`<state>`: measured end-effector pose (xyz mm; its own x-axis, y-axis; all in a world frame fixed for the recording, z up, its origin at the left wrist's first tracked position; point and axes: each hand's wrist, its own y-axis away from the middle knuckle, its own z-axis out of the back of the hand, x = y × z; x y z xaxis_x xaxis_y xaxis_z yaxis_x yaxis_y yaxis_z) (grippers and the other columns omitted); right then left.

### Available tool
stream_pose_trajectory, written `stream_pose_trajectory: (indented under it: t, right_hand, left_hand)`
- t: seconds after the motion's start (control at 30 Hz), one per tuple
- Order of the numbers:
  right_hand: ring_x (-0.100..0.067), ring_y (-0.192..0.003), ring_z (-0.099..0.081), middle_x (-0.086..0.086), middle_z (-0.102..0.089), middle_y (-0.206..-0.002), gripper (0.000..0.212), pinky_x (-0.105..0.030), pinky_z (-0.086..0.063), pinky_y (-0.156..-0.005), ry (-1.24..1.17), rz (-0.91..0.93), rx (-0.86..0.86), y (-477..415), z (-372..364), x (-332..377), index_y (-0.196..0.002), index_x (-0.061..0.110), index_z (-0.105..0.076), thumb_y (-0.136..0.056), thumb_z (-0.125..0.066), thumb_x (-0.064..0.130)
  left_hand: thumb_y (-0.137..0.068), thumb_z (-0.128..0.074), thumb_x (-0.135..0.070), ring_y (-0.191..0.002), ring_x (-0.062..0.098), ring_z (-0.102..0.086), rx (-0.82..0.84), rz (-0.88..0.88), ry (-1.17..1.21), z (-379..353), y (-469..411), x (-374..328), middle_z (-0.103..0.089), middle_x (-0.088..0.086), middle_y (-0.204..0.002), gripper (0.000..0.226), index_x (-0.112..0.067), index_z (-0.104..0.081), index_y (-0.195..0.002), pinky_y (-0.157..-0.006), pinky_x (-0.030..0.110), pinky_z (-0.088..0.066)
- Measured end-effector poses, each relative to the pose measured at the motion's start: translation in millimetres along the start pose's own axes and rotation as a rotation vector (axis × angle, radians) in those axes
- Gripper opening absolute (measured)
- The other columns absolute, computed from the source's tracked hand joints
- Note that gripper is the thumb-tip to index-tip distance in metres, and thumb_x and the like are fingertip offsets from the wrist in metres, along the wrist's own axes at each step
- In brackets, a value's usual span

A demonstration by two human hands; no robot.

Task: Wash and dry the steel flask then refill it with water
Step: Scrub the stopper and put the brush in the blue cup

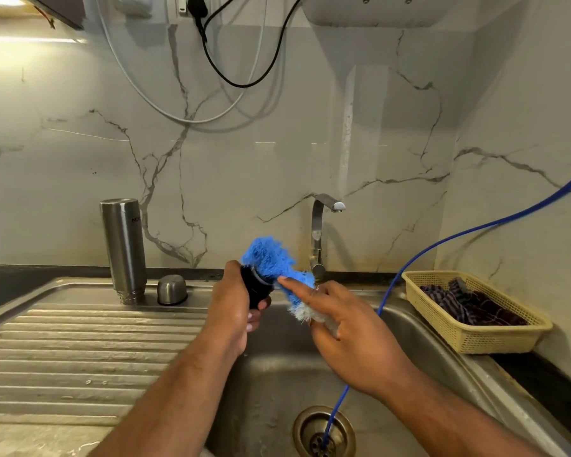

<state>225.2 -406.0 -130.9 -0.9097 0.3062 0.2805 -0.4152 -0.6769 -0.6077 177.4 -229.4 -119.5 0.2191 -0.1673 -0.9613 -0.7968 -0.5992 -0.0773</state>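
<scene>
Both forearms reach in from the bottom edge over the steel sink (271,374), whose basin holds a round drain (323,432) with a thin blue hose (442,245) running down into it from the right wall. Above the basin the left hand (231,301) curls its fingers round a black stopper (256,288), gripping it from the side. The right hand (353,334) holds a bristle brush (274,262), blue at the head and white at the lower end; its lower fingers close on the white end while the index finger lies straight along the blue bristles, which press against the stopper's top. The steel flask (123,249) is well to the left of the hands, standing mouth down on the ribbed draining board (80,341) near the marble wall, so its inside cannot be seen. Just beside it, to the right, a small steel cap (171,289) sits rim down. Behind the hands rises a tap (318,232), no water running from its spout. On the counter at the right a cream plastic basket (475,338) holds a crumpled dark checked cloth (468,305).
</scene>
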Motion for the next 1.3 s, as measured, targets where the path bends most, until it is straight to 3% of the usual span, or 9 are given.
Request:
stream_pose_trajectory:
  t: [0.13,0.3,0.47,0.67,0.87,1.03,1.13,1.2,1.3]
  right_hand:
    - [-0.003,-0.096,-0.050,0.019,-0.048,-0.105,0.085,-0.030,-0.052,-0.082,-0.041,-0.057,-0.032,-2,-2,-3,-0.132,0.084,-0.015,-0.098,-0.053,0.015]
    - [-0.003,-0.096,-0.048,0.017,-0.046,-0.104,0.083,-0.027,-0.051,-0.081,0.006,-0.016,0.021,3,-3,0,-0.133,0.084,-0.008,-0.099,-0.050,0.021]
    - [-0.003,-0.092,-0.048,0.017,-0.045,-0.099,0.080,-0.025,-0.049,-0.078,-0.013,-0.056,-0.013,0,-6,-5,-0.137,0.080,-0.015,-0.098,-0.051,0.020]
    - [-0.003,-0.096,-0.048,0.018,-0.045,-0.105,0.081,-0.024,-0.049,-0.084,-0.013,0.007,0.088,4,-4,11,-0.130,0.086,-0.009,-0.099,-0.049,0.023]
    - [-0.004,-0.093,-0.052,0.016,-0.053,-0.098,0.080,-0.025,-0.048,-0.084,-0.127,-0.104,-0.020,-2,-6,-3,-0.146,0.071,-0.021,-0.097,-0.052,0.015]
    - [-0.004,-0.100,-0.051,0.018,-0.053,-0.108,0.083,-0.027,-0.050,-0.090,-0.116,-0.080,0.095,4,-5,8,-0.141,0.078,-0.008,-0.098,-0.050,0.021]
    - [-0.003,-0.097,-0.054,0.009,-0.059,-0.121,0.087,-0.026,-0.050,-0.084,-0.171,-0.154,0.009,-3,-10,3,-0.150,0.067,0.000,-0.098,-0.050,0.019]
    - [-0.005,-0.095,-0.056,0.005,-0.059,-0.129,0.089,-0.026,-0.049,-0.078,-0.169,-0.224,-0.012,-3,-8,0,-0.155,0.056,0.011,-0.100,-0.049,0.020]
    - [-0.007,-0.117,-0.055,0.009,-0.050,-0.146,0.084,-0.034,-0.053,-0.096,-0.159,-0.219,0.045,5,-8,2,-0.157,0.053,0.003,-0.099,-0.050,0.022]
  left_hand:
    - [-0.105,-0.025,-0.036,-0.034,0.012,-0.026,-0.024,-0.028,-0.108,-7,3,1,-0.047,0.010,-0.050,0.047,-0.004,-0.057,-0.093,-0.035,0.018,-0.019]
    - [-0.102,-0.029,-0.034,-0.030,0.013,-0.029,-0.179,-0.021,-0.023,-1,-2,2,-0.051,0.017,-0.061,0.043,-0.003,-0.057,-0.095,-0.034,0.017,-0.019]
    - [-0.107,-0.028,-0.032,-0.028,0.006,-0.036,-0.134,-0.046,-0.082,-14,7,5,-0.052,0.014,-0.062,0.045,0.001,-0.058,-0.102,-0.029,0.019,-0.024]
    - [-0.106,-0.025,-0.035,-0.033,0.012,-0.028,-0.221,-0.042,0.010,7,-8,0,-0.046,0.008,-0.055,0.042,-0.009,-0.054,-0.088,-0.033,0.019,-0.020]
    - [-0.107,-0.030,-0.033,-0.031,0.009,-0.039,-0.141,-0.067,-0.104,-22,6,10,-0.053,0.010,-0.056,0.047,-0.002,-0.062,-0.092,-0.031,0.019,-0.026]
    - [-0.105,-0.026,-0.036,-0.035,0.013,-0.029,-0.186,-0.052,-0.032,4,-4,0,-0.047,0.006,-0.052,0.043,-0.010,-0.053,-0.085,-0.039,0.019,-0.021]
    - [-0.106,-0.029,-0.036,-0.039,0.013,-0.040,-0.086,-0.077,-0.228,-17,7,15,-0.054,0.006,-0.054,0.047,-0.008,-0.061,-0.084,-0.043,0.023,-0.028]
    - [-0.105,-0.028,-0.036,-0.035,0.010,-0.040,-0.026,-0.039,-0.218,-29,10,20,-0.053,0.006,-0.054,0.049,-0.008,-0.062,-0.085,-0.037,0.021,-0.028]
    - [-0.108,-0.027,-0.036,-0.030,0.007,-0.035,-0.100,-0.034,-0.116,-18,2,9,-0.049,0.008,-0.056,0.046,-0.007,-0.057,-0.089,-0.031,0.018,-0.025]
